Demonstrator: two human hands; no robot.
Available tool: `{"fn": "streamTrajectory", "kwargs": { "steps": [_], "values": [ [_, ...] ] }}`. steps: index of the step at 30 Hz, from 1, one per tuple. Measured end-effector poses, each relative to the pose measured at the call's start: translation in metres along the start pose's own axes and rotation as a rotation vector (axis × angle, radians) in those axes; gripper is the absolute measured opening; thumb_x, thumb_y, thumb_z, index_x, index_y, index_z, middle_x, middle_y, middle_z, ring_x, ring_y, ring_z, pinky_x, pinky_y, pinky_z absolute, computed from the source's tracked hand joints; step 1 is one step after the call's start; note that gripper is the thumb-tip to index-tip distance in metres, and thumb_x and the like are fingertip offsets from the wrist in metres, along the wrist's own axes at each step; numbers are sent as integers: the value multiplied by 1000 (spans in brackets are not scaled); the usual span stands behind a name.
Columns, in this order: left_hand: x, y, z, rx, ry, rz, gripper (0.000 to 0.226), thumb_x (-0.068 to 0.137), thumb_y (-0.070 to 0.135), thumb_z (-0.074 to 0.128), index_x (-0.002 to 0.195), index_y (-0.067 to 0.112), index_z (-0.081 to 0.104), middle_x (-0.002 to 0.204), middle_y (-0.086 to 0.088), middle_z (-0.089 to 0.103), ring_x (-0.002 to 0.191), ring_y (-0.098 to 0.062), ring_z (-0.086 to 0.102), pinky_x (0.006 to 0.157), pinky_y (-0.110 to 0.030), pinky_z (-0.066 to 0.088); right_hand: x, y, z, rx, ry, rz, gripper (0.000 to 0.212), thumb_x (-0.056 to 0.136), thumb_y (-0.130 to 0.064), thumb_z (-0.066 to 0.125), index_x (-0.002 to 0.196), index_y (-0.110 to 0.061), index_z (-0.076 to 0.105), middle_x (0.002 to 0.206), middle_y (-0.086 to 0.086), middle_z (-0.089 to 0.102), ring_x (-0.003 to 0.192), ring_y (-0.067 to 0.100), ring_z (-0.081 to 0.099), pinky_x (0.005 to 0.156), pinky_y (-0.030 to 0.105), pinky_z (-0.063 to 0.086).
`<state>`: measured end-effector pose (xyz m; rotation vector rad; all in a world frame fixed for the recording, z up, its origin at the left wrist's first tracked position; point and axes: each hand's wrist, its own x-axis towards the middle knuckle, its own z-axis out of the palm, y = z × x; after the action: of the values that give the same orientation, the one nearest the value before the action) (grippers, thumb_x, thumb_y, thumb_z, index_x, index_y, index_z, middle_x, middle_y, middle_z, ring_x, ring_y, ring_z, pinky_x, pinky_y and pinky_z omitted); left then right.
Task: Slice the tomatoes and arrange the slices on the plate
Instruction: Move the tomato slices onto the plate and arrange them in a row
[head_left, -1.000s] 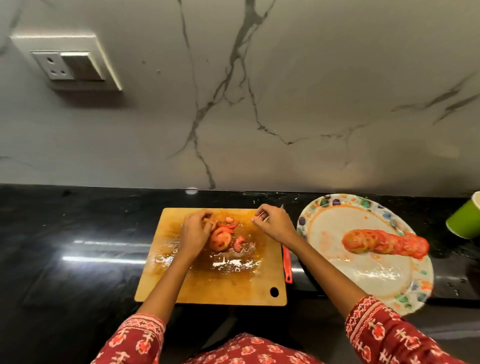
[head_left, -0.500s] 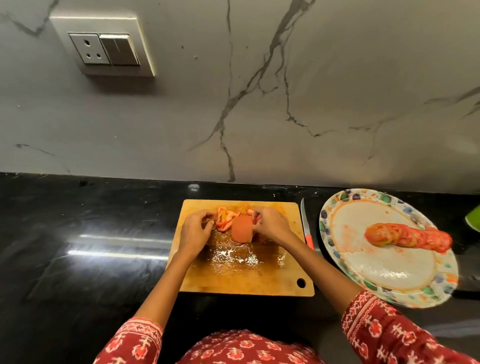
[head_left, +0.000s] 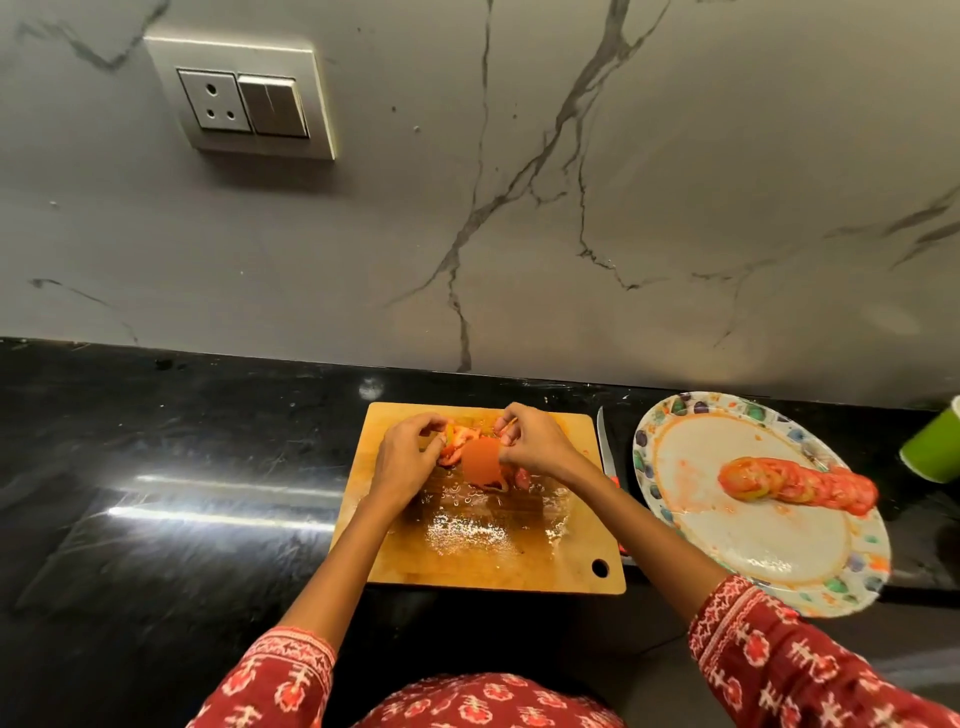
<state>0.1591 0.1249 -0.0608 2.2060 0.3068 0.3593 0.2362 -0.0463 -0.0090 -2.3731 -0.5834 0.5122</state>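
Nearest the camera are two red patterned sleeves (head_left: 769, 670), with bare forearms reaching forward over the black surface (head_left: 156, 467). They meet above a wooden cutting board (head_left: 467, 561) whose near half is wet with tomato juice and has a round hole at its near right corner. At the far end of the board, the left hand (head_left: 402, 460) has its fingers (head_left: 423, 423) curled around a small cluster of tomato slices (head_left: 457, 439). The right hand (head_left: 537, 441) pinches the edge of a tomato end piece (head_left: 480, 462), skin side toward the camera, held just above the board.

Just right of the board lies a knife (head_left: 602, 441), its blade pointing away toward the wall. Further right sits a paper plate (head_left: 675, 519) with a coloured border, carrying a row of overlapping tomato slices (head_left: 795, 486). A green cup (head_left: 935, 447) stands at the right edge. Behind everything rises a grey marble wall (head_left: 675, 182) with a socket and switch plate (head_left: 244, 98).
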Motion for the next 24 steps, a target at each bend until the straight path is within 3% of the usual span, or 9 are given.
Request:
{"fn": "streamTrajectory", "kwargs": {
  "steps": [5,13,18,24],
  "values": [
    [-2,13,-4,-67,-70,84,29,83,18,67,111,16,65,102,3,65,92,-5,57,75,-10,45,3,-5,-11,-36,10,-135,11,80,-10,72,88,-13,67,88,3,64,83,11,60,79,29,54],
    [-7,19,-5,-88,-55,120,27,80,13,70,106,17,67,99,7,64,87,-1,56,73,-10,47,4,-17,-3,-64,-42,-187,6,83,-9,68,86,-14,64,92,5,65,85,13,60,73,22,50],
    [-8,18,-6,-81,-13,155,22,78,13,72,99,17,70,96,4,67,87,-8,60,74,-19,51,6,-20,1,-97,1,-207,7,83,-13,68,90,-11,69,98,6,66,91,10,56,82,26,49],
    [-8,19,-6,-60,-71,147,17,80,15,70,96,15,69,94,0,68,83,-5,61,73,-15,51,7,-18,0,-92,-61,-228,9,86,-10,62,95,-8,63,101,10,63,89,14,56,76,23,49]
  ]
}}
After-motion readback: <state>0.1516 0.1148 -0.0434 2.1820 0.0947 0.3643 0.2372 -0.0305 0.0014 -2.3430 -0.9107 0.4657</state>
